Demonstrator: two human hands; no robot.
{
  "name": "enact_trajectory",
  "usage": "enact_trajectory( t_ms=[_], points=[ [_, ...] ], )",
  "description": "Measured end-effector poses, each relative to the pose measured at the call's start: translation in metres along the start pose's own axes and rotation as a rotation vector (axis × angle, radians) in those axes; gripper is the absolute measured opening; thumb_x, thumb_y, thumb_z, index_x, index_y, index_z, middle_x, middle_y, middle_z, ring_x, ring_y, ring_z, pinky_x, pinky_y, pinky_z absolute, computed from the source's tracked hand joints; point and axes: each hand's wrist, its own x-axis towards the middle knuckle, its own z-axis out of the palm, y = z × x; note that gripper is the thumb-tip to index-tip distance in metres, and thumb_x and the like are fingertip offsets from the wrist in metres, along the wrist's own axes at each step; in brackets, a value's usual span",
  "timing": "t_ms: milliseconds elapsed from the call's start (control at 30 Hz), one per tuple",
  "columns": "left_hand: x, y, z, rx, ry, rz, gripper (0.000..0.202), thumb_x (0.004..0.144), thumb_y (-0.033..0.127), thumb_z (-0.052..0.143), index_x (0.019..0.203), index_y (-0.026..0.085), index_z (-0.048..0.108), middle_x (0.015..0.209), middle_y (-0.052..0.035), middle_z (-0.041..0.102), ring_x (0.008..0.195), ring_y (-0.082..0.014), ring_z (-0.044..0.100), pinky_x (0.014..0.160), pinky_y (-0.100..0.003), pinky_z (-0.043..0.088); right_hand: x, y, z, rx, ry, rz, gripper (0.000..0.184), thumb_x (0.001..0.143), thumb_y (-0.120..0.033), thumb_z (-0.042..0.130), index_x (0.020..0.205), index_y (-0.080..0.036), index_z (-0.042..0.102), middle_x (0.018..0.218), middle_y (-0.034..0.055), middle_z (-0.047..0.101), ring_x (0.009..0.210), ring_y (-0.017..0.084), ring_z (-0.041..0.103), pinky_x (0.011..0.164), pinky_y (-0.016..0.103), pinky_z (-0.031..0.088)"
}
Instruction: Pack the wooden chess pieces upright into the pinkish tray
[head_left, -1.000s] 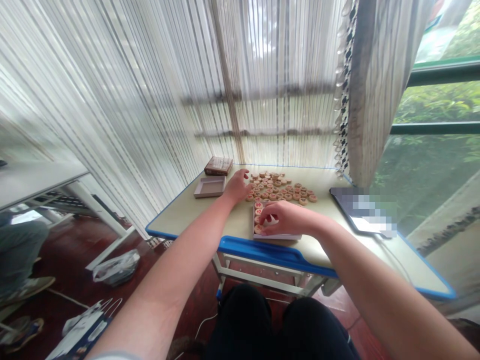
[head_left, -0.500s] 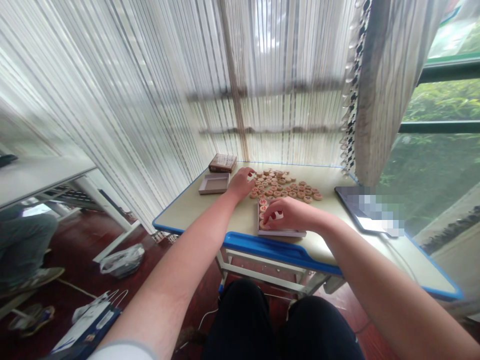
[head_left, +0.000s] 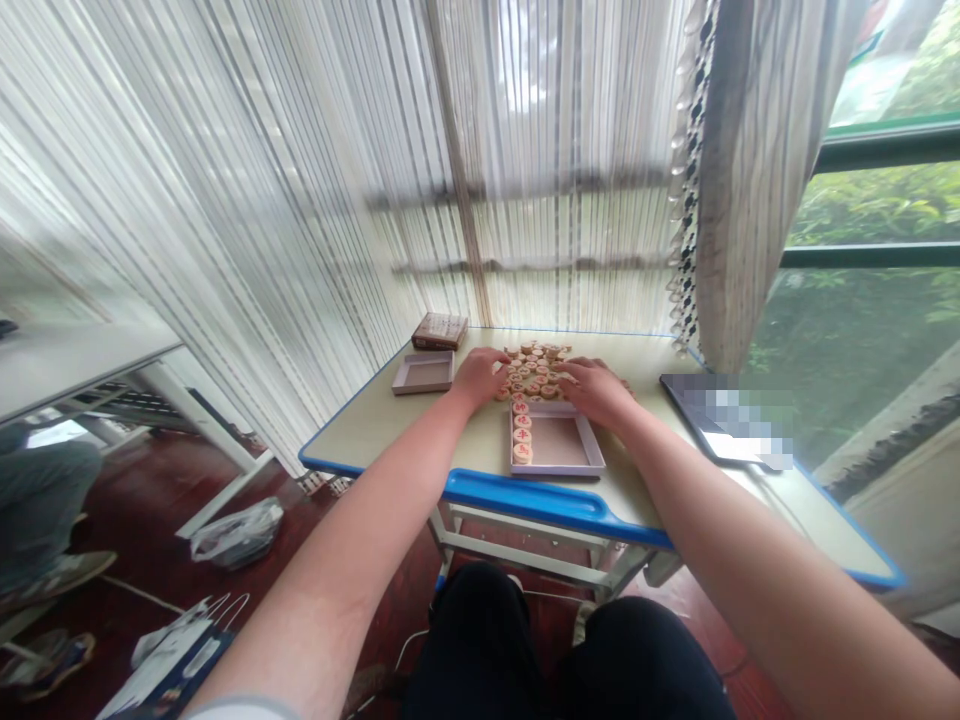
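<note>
Loose round wooden xiangqi pieces [head_left: 536, 367] lie in a heap on the desk, marked with characters. My left hand [head_left: 480, 378] rests at the heap's left edge, fingers curved and apart, with no piece visible in it. Over the right side of the heap, my right hand [head_left: 598, 390] stretches its fingers onto the pieces, some hidden beneath it. Nearer to me is a shallow open box [head_left: 562, 445], below and between both hands. A column of red-marked pieces [head_left: 522, 436] lines its left wall.
A second shallow tray [head_left: 424, 373] and a brown patterned box [head_left: 440, 330] sit at the desk's back left. A tablet [head_left: 701, 415] with a cable lies on the right. String curtains [head_left: 300, 200] hang behind the blue-edged desk [head_left: 360, 430]. Another person's leg [head_left: 52, 490] shows at far left.
My right hand has left the open box and moved up and away to the heap, uncovering the box's column of pieces. My left hand stays beside the heap. The view has shifted slightly.
</note>
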Motion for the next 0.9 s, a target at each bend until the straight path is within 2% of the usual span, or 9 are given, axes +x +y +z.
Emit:
enact_trajectory(
  t_ms=[67, 167, 233, 367, 500, 600, 667, 767, 900],
  points=[
    [0.0, 0.0, 0.001, -0.012, -0.004, 0.016, 0.019, 0.077, 0.022, 0.052, 0.088, 0.018, 0.067, 0.093, -0.0042, 0.067, 0.095, -0.0188, 0.056, 0.09, -0.032, 0.043, 0.006, 0.014, 0.009, -0.034, -0.03, 0.07, 0.04, 0.085, -0.031, 0.041, 0.118, -0.02, 0.06, 0.125, 0.0076, 0.056, 0.115, 0.027, 0.045, 0.095, 0.037, 0.036],
    [0.0, 0.001, -0.001, -0.015, 0.005, 0.012, 0.02, 0.077, 0.022, 0.053, 0.089, 0.017, 0.068, 0.094, -0.0049, 0.067, 0.096, -0.019, 0.056, 0.091, -0.033, 0.043, 0.013, 0.027, 0.014, -0.032, -0.052, 0.176, 0.037, 0.083, -0.03, 0.04, 0.108, -0.021, 0.066, 0.116, 0.0055, 0.062, 0.112, 0.025, 0.048, 0.094, 0.034, 0.038],
    [0.0, 0.002, -0.002, -0.012, 0.004, 0.01, 0.02, 0.076, 0.021, 0.053, 0.089, 0.017, 0.068, 0.095, -0.0055, 0.067, 0.096, -0.0192, 0.056, 0.091, -0.033, 0.043, 0.015, 0.032, 0.014, -0.024, -0.029, 0.225, 0.035, 0.08, -0.028, 0.043, 0.103, -0.022, 0.068, 0.111, 0.005, 0.064, 0.109, 0.024, 0.05, 0.092, 0.032, 0.039],
    [0.0, 0.011, -0.004, -0.043, -0.042, 0.072, 0.023, 0.08, 0.025, 0.051, 0.093, 0.017, 0.067, 0.097, -0.0058, 0.067, 0.097, -0.0187, 0.057, 0.092, -0.033, 0.043, 0.012, 0.035, 0.014, -0.053, 0.043, 0.302, 0.039, 0.077, -0.026, 0.045, 0.112, -0.021, 0.064, 0.119, 0.0069, 0.059, 0.109, 0.024, 0.049, 0.092, 0.032, 0.038],
    [0.007, 0.022, 0.002, -0.12, -0.219, 0.196, 0.041, 0.091, 0.038, 0.03, 0.106, 0.018, 0.063, 0.112, -0.0055, 0.063, 0.108, -0.0161, 0.054, 0.099, -0.031, 0.039, 0.011, 0.031, 0.013, -0.074, 0.031, 0.364, 0.041, 0.079, -0.028, 0.042, 0.114, -0.021, 0.063, 0.121, 0.0069, 0.058, 0.11, 0.025, 0.048, 0.091, 0.033, 0.038],
    [0.015, 0.033, 0.01, -0.047, -0.393, 0.197, 0.049, 0.093, 0.043, 0.02, 0.121, 0.022, 0.055, 0.131, -0.0031, 0.052, 0.128, -0.0189, 0.037, 0.107, -0.036, 0.029, 0.011, 0.026, 0.012, -0.074, 0.02, 0.373, 0.038, 0.078, -0.026, 0.043, 0.11, -0.021, 0.064, 0.115, 0.0074, 0.061, 0.108, 0.024, 0.049, 0.089, 0.032, 0.039],
    [0.019, 0.039, 0.014, 0.005, -0.463, 0.191, 0.049, 0.092, 0.045, 0.019, 0.122, 0.026, 0.054, 0.134, -0.0006, 0.048, 0.133, -0.0204, 0.028, 0.109, -0.042, 0.023, 0.011, 0.023, 0.01, -0.096, 0.023, 0.395, 0.035, 0.076, -0.025, 0.046, 0.104, -0.022, 0.067, 0.112, 0.0096, 0.06, 0.106, 0.026, 0.049, 0.085, 0.033, 0.04],
    [0.022, 0.042, 0.019, 0.022, -0.479, 0.176, 0.053, 0.093, 0.045, 0.014, 0.116, 0.028, 0.058, 0.132, -0.0012, 0.05, 0.133, -0.0205, 0.029, 0.109, -0.045, 0.021, 0.01, 0.021, 0.01, -0.108, 0.057, 0.418, 0.034, 0.076, -0.026, 0.047, 0.103, -0.024, 0.067, 0.11, 0.0119, 0.058, 0.105, 0.029, 0.048, 0.08, 0.036, 0.042],
    [0.023, 0.035, 0.021, -0.048, -0.401, 0.111, 0.055, 0.093, 0.043, 0.013, 0.109, 0.026, 0.062, 0.126, -0.003, 0.056, 0.124, -0.0169, 0.043, 0.105, -0.036, 0.029, 0.009, 0.019, 0.01, -0.137, 0.04, 0.401, 0.032, 0.078, -0.026, 0.046, 0.1, -0.023, 0.068, 0.107, 0.0128, 0.058, 0.102, 0.028, 0.048, 0.081, 0.037, 0.041]
  ],
)
